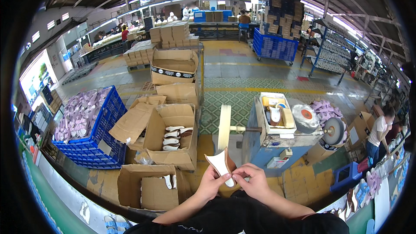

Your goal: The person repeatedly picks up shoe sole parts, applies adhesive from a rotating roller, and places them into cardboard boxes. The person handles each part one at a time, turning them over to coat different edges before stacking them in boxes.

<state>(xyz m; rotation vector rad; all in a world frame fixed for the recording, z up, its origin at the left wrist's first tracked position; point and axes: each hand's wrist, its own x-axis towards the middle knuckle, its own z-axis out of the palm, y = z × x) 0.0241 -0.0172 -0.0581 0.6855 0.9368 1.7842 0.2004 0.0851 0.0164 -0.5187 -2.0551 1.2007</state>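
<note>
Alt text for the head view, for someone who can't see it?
A person's left hand and right hand hold a white and brown shoe piece before a pale wheel on a blue machine. To the left stand cartons with similar pieces and a blue crate of lilac sandals.

Through the head view I see a smooth white face and brown, leather-like side on the shoe piece (219, 164). The wheel (224, 125) looks pale and matt, its shaft (252, 128) dark, dull metal. I make out matt brown cardboard in the open box (175, 159), blue plastic in the crate (93, 152), and black cloth in the shirt (234, 216).
</note>
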